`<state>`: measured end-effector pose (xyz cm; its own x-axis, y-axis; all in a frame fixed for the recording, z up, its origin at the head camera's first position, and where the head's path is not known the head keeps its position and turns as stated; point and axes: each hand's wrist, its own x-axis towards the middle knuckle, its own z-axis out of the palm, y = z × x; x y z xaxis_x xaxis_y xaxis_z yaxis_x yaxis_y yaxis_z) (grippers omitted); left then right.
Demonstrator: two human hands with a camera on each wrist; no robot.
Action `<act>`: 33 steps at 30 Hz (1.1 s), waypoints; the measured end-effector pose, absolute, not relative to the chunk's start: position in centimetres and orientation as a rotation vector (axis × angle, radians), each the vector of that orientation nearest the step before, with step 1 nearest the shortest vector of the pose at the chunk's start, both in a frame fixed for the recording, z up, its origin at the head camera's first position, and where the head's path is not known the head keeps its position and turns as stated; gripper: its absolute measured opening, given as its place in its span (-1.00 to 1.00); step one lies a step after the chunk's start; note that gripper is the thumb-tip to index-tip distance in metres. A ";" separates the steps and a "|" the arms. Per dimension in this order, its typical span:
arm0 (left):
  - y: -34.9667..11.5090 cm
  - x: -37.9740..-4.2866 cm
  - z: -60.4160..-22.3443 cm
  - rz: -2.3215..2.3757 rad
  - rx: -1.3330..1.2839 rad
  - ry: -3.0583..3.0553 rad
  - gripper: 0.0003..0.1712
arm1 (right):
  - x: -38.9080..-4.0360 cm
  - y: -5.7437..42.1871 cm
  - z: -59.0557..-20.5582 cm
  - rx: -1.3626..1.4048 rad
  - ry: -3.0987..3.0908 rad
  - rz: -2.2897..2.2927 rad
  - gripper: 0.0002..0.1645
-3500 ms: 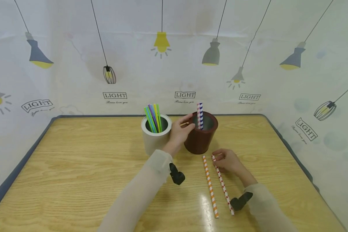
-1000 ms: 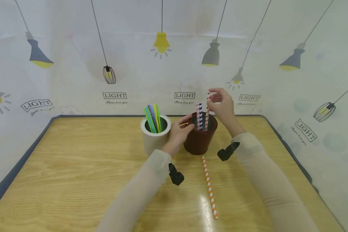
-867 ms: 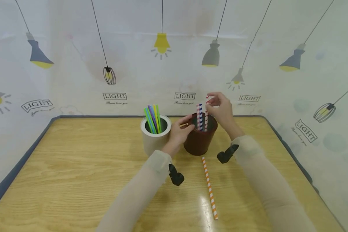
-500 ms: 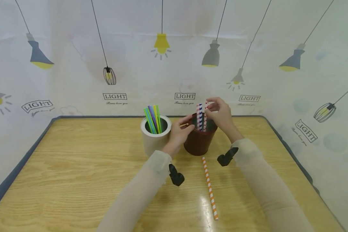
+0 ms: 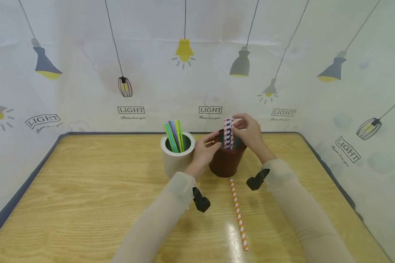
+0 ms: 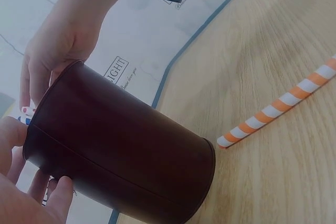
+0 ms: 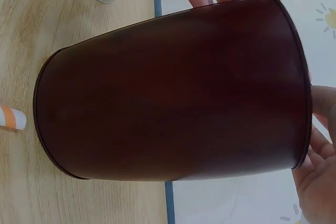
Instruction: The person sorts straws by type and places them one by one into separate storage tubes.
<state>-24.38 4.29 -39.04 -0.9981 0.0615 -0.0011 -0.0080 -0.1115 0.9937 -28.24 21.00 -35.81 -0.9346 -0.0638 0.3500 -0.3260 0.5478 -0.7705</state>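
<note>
My left hand (image 5: 202,153) holds the dark red cup (image 5: 224,164) by its left side, thumb near the rim and fingers along the wall, as the left wrist view also shows. In this cup stand a pink-striped straw (image 5: 225,135) and a blue-striped straw (image 5: 228,126). Beside them is a white straw with red dots (image 5: 232,143), its lower part inside the cup. My right hand (image 5: 252,136) pinches that dotted straw near its top, above the rim. The cup (image 7: 173,93) hides the straws in the right wrist view.
Left of the red cup stands a white cup (image 5: 176,164) with several thin coloured straws (image 5: 173,136). An orange-striped straw (image 5: 239,215) lies on the wooden table (image 5: 95,190) in front of the red cup. A lamp-printed sheet (image 5: 158,65) rises behind the table.
My right hand picked up the dotted straw from the table, brought it over the red cup and lowered it in, shifting it left towards the other straws. My left hand stays on the cup.
</note>
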 end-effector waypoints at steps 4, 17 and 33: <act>4.5 -24.4 -39.1 2.299 0.064 2.071 -0.54 | -28.1 21.1 -35.5 0.333 -2.526 1.325 -0.58; 4.8 -24.2 -39.1 2.311 0.054 2.086 -0.56 | -27.3 22.6 -33.4 0.421 -2.667 1.472 -0.55; 4.6 -24.4 -39.2 2.280 -0.008 2.119 -0.55 | -22.9 25.3 -32.9 0.281 -2.830 1.546 -0.53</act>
<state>-24.40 4.62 -39.23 -0.9996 0.0178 -0.0233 -0.0245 -0.0727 0.9971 -22.90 25.26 -32.87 -0.9804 -0.1968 -0.0006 -0.1058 0.5296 -0.8416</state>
